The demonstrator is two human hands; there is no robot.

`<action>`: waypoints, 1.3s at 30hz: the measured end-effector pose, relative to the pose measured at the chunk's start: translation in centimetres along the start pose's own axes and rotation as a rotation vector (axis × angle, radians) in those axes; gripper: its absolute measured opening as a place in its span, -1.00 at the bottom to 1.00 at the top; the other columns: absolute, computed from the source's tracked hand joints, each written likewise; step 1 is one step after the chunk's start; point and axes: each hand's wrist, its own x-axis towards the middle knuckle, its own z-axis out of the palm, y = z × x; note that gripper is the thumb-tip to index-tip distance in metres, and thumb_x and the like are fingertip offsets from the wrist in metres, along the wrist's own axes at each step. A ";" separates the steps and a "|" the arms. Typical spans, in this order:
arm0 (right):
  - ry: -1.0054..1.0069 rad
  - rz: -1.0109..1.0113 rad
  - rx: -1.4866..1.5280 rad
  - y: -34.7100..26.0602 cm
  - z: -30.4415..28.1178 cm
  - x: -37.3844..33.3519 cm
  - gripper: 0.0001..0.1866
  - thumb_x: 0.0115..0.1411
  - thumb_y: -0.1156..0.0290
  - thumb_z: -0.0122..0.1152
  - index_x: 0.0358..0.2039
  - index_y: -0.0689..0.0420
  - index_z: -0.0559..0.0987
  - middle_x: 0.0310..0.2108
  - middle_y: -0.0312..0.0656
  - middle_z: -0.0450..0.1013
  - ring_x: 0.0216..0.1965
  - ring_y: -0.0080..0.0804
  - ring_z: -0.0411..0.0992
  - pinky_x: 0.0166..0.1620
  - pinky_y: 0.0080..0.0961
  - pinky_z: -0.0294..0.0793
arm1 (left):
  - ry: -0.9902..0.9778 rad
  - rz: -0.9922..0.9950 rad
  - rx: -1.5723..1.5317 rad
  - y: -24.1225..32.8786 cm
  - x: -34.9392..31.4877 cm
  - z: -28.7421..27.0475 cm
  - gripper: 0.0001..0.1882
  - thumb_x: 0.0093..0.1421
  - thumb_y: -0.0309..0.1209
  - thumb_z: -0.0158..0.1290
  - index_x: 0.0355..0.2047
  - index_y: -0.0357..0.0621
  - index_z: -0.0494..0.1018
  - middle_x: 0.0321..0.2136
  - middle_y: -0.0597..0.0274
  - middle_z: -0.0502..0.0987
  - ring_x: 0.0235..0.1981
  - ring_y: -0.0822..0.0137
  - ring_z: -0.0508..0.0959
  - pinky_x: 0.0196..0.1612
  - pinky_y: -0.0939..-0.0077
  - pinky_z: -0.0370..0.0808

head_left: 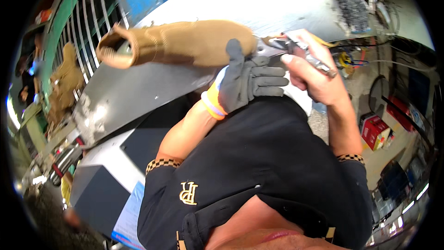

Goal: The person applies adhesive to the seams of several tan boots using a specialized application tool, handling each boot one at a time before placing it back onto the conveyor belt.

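A tan ankle-high boot (185, 44) lies on its side at the far edge of my reach, its shaft opening to the left. My left hand (252, 76), in a glove with a grey palm and an orange cuff, is turned palm up beside the boot's right end. Its fingers stretch to the right, and the thumb overlaps the boot's side. Just right of the boot, my bare right hand (314, 65) is closed around a silver metal hand tool (303, 48) with a dark pointed end. Blur hides the tool's exact kind.
A worn grey metal table (157, 83) extends under and beyond the boot. Another brown boot (67, 81) stands near a barred rack at far left. Red boxes (373, 130) and cables are at right. A dark rough pad (350, 2) lies on the table's far right.
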 end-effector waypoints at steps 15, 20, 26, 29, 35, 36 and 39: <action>0.144 -0.414 -0.205 7.1 1.8 0.0 -0.50 0.20 0.41 0.13 0.15 0.21 0.34 -0.62 -0.25 0.44 -0.59 -0.56 0.37 -0.41 -0.58 0.33 | 0.144 0.338 0.513 1.6 5.8 2.3 -0.29 0.28 0.25 -0.20 -0.09 -0.24 0.42 -0.24 0.09 0.54 -0.25 0.29 0.55 -0.17 0.36 0.54; -0.127 -0.320 0.173 8.2 -2.3 1.0 -0.57 0.31 0.44 0.05 0.18 0.19 0.37 -0.39 -0.23 0.53 -0.34 -0.53 0.52 -0.27 -0.58 0.53 | 0.140 0.449 1.492 3.7 -4.7 3.5 -0.45 0.09 -0.42 0.25 0.11 -0.29 0.40 0.01 0.06 0.52 0.11 0.31 0.44 0.18 0.43 0.35; 0.181 -0.531 0.331 6.8 -8.6 2.4 -0.57 0.21 0.38 0.10 0.06 0.28 0.39 -0.43 -0.17 0.51 -0.44 -0.46 0.50 -0.34 -0.49 0.49 | 0.485 1.347 1.402 9.9 -18.0 4.9 -0.35 0.07 -0.34 0.17 0.15 -0.40 0.32 0.03 -0.06 0.47 0.03 0.11 0.49 0.15 0.29 0.39; 0.352 -0.643 0.273 5.9 -10.9 5.1 -0.56 0.20 0.38 0.05 0.08 0.29 0.36 -0.46 -0.15 0.50 -0.43 -0.45 0.49 -0.35 -0.52 0.48 | 0.513 0.779 1.867 13.5 -17.1 4.9 -0.36 -0.06 -0.50 0.25 0.10 -0.27 0.40 -0.01 0.05 0.50 0.00 0.19 0.51 0.10 0.39 0.40; 0.412 -0.674 0.315 7.4 -11.9 7.0 -0.49 0.26 0.34 0.05 0.16 0.34 0.29 -0.43 -0.16 0.49 -0.43 -0.48 0.48 -0.40 -0.60 0.44 | 0.559 0.650 1.657 14.2 -12.4 5.2 -0.63 0.11 -0.44 0.06 -0.06 -0.32 0.53 -0.34 0.14 0.61 -0.27 0.31 0.60 -0.12 0.47 0.51; 0.417 -0.667 0.301 7.4 -11.9 6.7 -0.49 0.26 0.35 0.05 0.16 0.33 0.29 -0.43 -0.16 0.48 -0.43 -0.48 0.48 -0.40 -0.60 0.44 | 0.604 0.720 1.471 13.2 -11.7 4.7 -0.64 0.13 -0.44 0.04 -0.07 -0.33 0.53 -0.32 0.14 0.61 -0.27 0.33 0.59 -0.13 0.47 0.51; 0.423 -0.683 0.292 7.5 -11.7 6.7 -0.48 0.25 0.35 0.07 0.16 0.33 0.29 -0.42 -0.16 0.48 -0.41 -0.49 0.47 -0.37 -0.60 0.43 | 0.585 0.813 1.443 15.5 -9.1 2.4 -0.65 0.28 -0.29 0.03 -0.06 -0.32 0.49 -0.21 0.18 0.59 -0.21 0.38 0.58 -0.11 0.51 0.51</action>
